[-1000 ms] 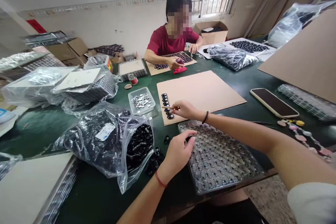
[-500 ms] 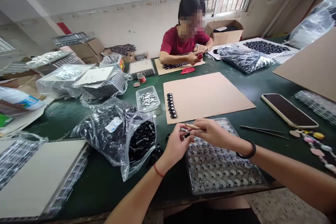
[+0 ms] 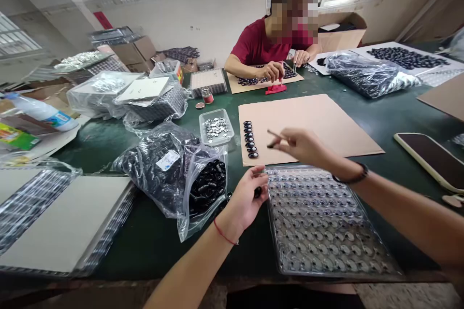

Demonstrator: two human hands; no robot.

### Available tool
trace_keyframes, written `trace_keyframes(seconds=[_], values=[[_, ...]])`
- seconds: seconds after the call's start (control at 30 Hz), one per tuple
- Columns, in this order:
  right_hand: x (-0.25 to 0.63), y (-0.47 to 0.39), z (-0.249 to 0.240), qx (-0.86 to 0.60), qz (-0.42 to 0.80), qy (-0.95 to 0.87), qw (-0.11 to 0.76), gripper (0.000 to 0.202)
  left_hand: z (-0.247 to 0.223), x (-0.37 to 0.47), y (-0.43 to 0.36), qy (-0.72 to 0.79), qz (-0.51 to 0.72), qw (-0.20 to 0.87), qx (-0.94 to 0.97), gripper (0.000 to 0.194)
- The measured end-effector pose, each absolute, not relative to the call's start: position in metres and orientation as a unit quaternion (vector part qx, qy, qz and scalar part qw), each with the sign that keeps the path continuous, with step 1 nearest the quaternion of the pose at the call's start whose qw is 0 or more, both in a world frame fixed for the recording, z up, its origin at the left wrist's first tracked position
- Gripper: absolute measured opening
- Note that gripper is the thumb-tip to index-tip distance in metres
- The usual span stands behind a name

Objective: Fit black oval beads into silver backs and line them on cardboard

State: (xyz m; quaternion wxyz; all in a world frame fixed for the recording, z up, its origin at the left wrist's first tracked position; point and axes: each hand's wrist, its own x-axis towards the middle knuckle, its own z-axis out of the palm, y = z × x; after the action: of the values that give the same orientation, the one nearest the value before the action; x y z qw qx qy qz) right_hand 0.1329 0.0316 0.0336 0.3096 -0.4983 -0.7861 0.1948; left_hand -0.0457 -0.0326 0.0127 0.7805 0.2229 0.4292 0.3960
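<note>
By the right hand, a thin stick is gripped in a tight pinch; a dark bit is seen at its fingertips, too blurred to be identified. In the left hand, half curled, a black piece is held; it could be dropped if the fingers were loosened. Left of the right hand, the row of black pieces on the cardboard could be disarranged by a stray stick tip. The clear tray, right beside the left hand, could be nudged by a forearm.
</note>
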Motion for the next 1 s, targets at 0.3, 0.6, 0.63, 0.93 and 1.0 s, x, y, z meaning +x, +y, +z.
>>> trace_keyframes(seconds=[0.3, 0.6, 0.63, 0.93, 1.0], values=[[0.095, 0.209, -0.014, -0.584, 0.226, -0.72, 0.298, 0.015, 0.015, -0.044, -0.034, 0.395, 0.421, 0.8, 0.165, 0.034], [0.087, 0.229, -0.047, -0.609, 0.226, -0.717, 0.252, 0.021, 0.018, -0.048, -0.037, 0.366, 0.381, 0.824, 0.204, 0.019], [0.087, 0.228, -0.046, -0.608, 0.224, -0.719, 0.251, 0.022, 0.017, -0.047, -0.038, 0.365, 0.374, 0.826, 0.211, 0.019], [0.086, 0.14, -0.015, -0.523, 0.212, -0.788, 0.246, 0.015, 0.012, -0.04, -0.046, 0.352, 0.314, 0.839, 0.27, 0.021], [0.089, 0.108, -0.014, -0.477, 0.21, -0.826, 0.214, 0.013, 0.013, -0.04, -0.048, 0.349, 0.303, 0.84, 0.284, 0.022]])
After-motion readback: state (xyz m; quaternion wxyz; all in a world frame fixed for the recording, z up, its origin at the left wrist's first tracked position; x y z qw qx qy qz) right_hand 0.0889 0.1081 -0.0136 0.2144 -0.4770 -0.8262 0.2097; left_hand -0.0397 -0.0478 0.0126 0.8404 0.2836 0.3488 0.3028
